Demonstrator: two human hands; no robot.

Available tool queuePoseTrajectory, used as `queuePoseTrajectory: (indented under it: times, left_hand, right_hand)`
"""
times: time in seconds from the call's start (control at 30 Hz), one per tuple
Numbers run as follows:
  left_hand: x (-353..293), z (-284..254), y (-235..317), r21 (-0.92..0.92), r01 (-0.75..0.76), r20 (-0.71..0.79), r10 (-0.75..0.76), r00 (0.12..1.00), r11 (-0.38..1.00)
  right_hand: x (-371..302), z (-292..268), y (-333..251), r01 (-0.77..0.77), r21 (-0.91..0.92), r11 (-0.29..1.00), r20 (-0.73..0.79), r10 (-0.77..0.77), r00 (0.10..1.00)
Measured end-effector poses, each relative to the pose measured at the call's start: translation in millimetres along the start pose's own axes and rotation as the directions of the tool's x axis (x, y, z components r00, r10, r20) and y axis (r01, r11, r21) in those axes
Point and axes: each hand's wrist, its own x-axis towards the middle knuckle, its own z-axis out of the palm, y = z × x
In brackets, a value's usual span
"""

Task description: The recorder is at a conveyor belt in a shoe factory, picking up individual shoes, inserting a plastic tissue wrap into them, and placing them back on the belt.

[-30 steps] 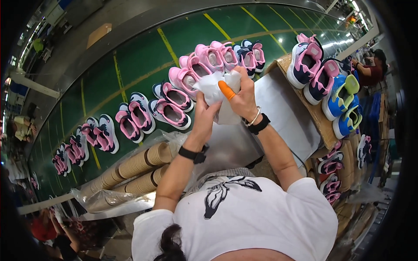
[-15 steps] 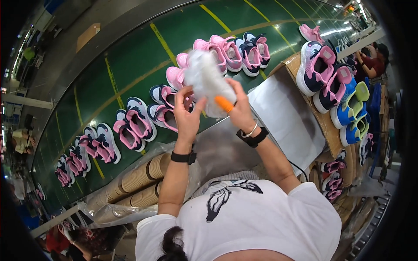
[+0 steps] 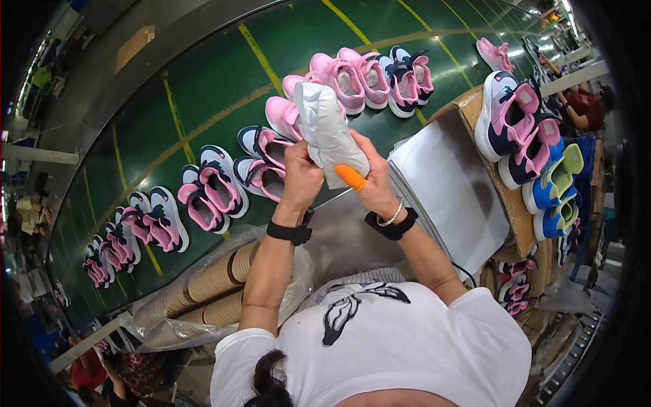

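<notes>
A wad of crumpled white paper (image 3: 325, 129), long and rounded, is held up in front of me between both hands. My left hand (image 3: 300, 178) is closed at its lower left side, the fingers curled in. My right hand (image 3: 373, 178) grips its lower right side; an orange finger cot (image 3: 350, 177) covers one digit of this hand. Just behind the paper, pink shoes (image 3: 338, 80) stand on the green conveyor belt (image 3: 217, 88). Nearest my left hand is a pair of navy and pink shoes (image 3: 261, 178).
Flat white sheets (image 3: 444, 180) lie in a stack to my right. Beyond them a cardboard box (image 3: 468, 102) bears pink and navy shoes (image 3: 500, 119) and blue and lime shoes (image 3: 553, 176). Ribbed tan rolls (image 3: 203, 281) in clear plastic lie at lower left. More shoe pairs line the belt.
The white paper was blurred and looser; now it is a more compact, smoother wad. My left hand has closed from spread fingers and turned at the paper's side.
</notes>
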Motion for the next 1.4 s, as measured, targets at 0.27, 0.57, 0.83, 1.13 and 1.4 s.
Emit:
queuePoseTrajectory:
  times: [0.27, 0.57, 0.83, 1.13, 1.4]
  left_hand:
    - [61, -48, -33, 0.153, 0.082, -0.110, -0.065, 0.992, 0.985]
    - [174, -49, -130, 0.805, 0.141, -0.016, -0.216, 0.976, 0.576]
    - [176, -62, -143, 0.821, 0.159, -0.078, -0.168, 0.983, 0.549]
    - [173, -51, -145, 0.833, -0.162, 0.139, 0.083, 0.987, 0.529]
    - [83, -121, -41, 0.820, -0.289, 0.199, 0.226, 0.954, 0.495]
  right_hand:
    - [58, -59, 33, -0.020, -0.632, 0.775, -0.080, -0.039, 0.996]
    - [172, -30, 112, 0.125, -0.905, 0.407, 0.251, 0.272, 0.929]
    - [207, -49, 146, 0.560, -0.712, 0.424, 0.661, 0.137, 0.737]
    - [209, -31, 206, 0.354, -0.934, 0.054, 0.347, -0.107, 0.932]
    - [176, 0, 112, 0.473, -0.881, 0.015, 0.442, -0.333, 0.833]
